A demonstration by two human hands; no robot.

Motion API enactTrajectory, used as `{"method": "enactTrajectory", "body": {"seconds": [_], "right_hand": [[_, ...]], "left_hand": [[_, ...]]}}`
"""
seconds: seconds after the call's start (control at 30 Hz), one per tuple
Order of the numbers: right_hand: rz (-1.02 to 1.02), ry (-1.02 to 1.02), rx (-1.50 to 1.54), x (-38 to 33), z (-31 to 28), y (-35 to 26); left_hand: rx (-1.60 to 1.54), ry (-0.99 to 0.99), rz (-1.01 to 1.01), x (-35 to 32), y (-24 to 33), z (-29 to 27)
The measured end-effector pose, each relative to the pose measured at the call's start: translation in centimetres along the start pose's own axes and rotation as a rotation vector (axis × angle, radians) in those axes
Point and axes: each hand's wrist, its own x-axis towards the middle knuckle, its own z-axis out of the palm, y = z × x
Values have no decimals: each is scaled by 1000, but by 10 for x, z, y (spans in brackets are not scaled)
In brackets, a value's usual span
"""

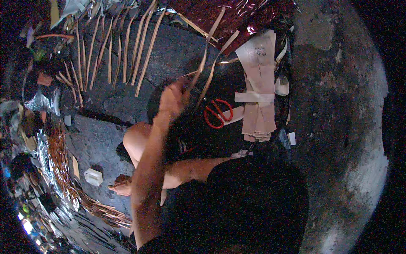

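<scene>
Fingers of the left hand [172,98] seemingly pinch a tan strip [202,64] near red scissors [218,112].

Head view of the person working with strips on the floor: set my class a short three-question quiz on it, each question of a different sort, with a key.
1. True or false: the red-handled scissors are held in a hand.
2. Which thing does the raised hand grip?
A. a long tan strip
B. the white block
C. the pile of paper pieces
3. Fill in: the loose row of tan strips lies to the person's ____ of the scissors.

Key
1. False: they lie on the floor.
2. A
3. left
</scene>
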Motion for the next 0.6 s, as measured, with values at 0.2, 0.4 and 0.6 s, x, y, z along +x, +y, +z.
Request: {"method": "enactTrajectory", "body": {"seconds": [0.2, 0.4, 0.6], "right_hand": [[51, -19, -20, -1, -21, -8], [137, -114, -6, 28, -3, -12], [-12, -26, -66, 37, 14, 7]], "left_hand": [[185, 11, -40, -31, -50, 52], [-256, 170, 50, -85, 6, -49], [-450, 964, -131, -246, -66, -126]]}}
